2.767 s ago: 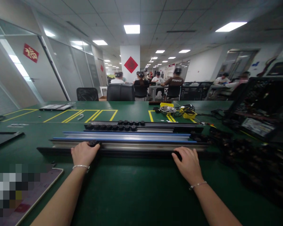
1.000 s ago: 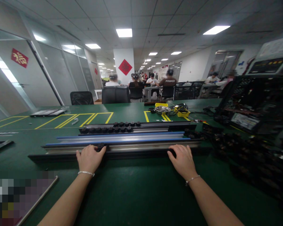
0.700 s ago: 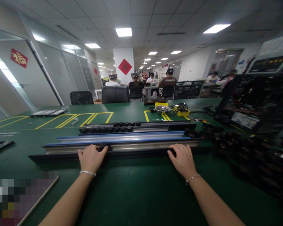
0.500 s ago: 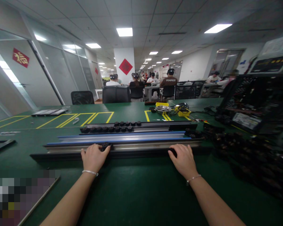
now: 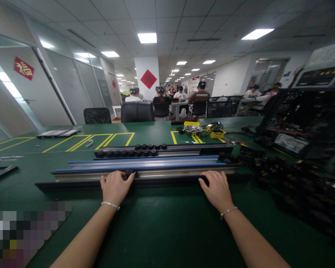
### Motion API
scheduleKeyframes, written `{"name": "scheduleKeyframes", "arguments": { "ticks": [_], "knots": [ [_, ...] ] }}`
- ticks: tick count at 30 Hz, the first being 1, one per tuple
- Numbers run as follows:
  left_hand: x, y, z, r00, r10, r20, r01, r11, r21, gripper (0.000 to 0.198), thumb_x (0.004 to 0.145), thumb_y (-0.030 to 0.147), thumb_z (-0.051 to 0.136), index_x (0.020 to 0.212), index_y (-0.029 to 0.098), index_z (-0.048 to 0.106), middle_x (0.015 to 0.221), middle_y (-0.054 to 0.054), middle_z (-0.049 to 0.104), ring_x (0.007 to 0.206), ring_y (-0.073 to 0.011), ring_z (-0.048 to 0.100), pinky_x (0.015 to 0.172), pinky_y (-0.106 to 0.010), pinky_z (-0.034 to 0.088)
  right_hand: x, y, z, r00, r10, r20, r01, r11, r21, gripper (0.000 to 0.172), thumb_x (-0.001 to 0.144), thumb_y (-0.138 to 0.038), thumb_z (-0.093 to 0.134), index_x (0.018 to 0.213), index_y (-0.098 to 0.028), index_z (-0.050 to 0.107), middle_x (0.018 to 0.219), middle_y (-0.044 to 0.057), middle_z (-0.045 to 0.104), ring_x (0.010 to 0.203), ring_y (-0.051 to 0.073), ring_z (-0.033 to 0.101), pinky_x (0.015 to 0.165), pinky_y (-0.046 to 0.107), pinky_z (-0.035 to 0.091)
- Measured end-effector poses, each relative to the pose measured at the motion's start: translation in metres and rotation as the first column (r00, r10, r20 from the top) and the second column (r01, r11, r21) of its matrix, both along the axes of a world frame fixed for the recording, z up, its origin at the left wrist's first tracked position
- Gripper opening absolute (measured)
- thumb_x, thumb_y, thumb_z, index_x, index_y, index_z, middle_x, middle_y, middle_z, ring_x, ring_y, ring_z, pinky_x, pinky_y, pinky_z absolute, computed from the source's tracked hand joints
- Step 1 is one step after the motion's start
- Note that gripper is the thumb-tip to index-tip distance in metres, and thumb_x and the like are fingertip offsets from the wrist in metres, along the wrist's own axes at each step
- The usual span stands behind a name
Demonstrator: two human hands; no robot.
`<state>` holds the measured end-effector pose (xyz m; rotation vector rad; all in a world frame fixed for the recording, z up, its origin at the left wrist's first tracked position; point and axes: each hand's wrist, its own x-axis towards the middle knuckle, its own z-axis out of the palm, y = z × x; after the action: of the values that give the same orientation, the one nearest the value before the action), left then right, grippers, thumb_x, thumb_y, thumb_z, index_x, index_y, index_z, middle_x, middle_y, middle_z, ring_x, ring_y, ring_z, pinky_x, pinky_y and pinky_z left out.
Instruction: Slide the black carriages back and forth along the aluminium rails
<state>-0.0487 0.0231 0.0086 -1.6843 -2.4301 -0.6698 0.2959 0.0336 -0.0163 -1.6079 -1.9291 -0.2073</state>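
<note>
A long black and silver rail [image 5: 167, 175] lies across the green bench in front of me, with blue-edged rails [image 5: 145, 163] just behind it. My left hand [image 5: 115, 188] rests on the near rail, fingers curled over a small black slider piece [image 5: 128, 172]. My right hand [image 5: 217, 189] lies on the same rail further right, fingers curled over its front edge on a dark part. A further rail [image 5: 162, 150] behind carries a row of several black round pieces [image 5: 134, 152].
A heap of black parts [image 5: 296, 182] lies at the right, under a dark rack with a display [image 5: 304, 123]. A metal bowl [image 5: 192, 129] and yellow items sit at the back. Yellow floor-style lines mark the bench. Several people sit at far tables.
My left hand has slid to the right along the near rail with the small black piece under its fingers. My right hand has stayed in place.
</note>
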Motion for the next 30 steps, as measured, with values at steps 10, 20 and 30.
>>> {"name": "scheduleKeyframes", "arguments": {
  "ticks": [10,20,30],
  "knots": [
    [0.010,-0.001,-0.004,0.999,-0.039,-0.025,0.040,0.998,0.047,0.043,0.073,0.054,0.043,0.083,0.016,0.060,0.096,-0.012,0.063,0.102,-0.0289,0.051,0.100,-0.053,0.017,0.000,0.001,0.000,1.000,-0.004,0.003,0.004,1.000,-0.011,0.022,0.080,-0.035,0.042,0.089,-0.022,0.058,0.094,0.004,0.061,0.097,0.021,0.050,0.098,0.049,0.021],
    [0.019,-0.004,-0.007,0.993,-0.090,-0.074,0.095,0.993,0.070,0.037,0.076,0.048,0.042,0.088,0.017,0.059,0.103,-0.012,0.062,0.106,-0.0275,0.050,0.101,-0.053,0.016,0.001,0.001,-0.001,1.000,0.009,-0.003,-0.009,1.000,0.001,0.023,0.080,-0.035,0.042,0.089,-0.023,0.058,0.093,0.004,0.061,0.096,0.022,0.050,0.098,0.050,0.021],
    [0.023,-0.003,-0.011,0.985,-0.162,-0.063,0.167,0.982,0.085,0.030,0.079,0.041,0.042,0.088,0.019,0.059,0.110,-0.012,0.060,0.113,-0.0256,0.046,0.103,-0.053,0.013,0.001,0.001,-0.001,1.000,0.000,0.013,0.000,1.000,-0.002,0.024,0.081,-0.036,0.041,0.090,-0.022,0.058,0.094,0.004,0.062,0.097,0.022,0.050,0.098,0.050,0.021]
  ]
}}
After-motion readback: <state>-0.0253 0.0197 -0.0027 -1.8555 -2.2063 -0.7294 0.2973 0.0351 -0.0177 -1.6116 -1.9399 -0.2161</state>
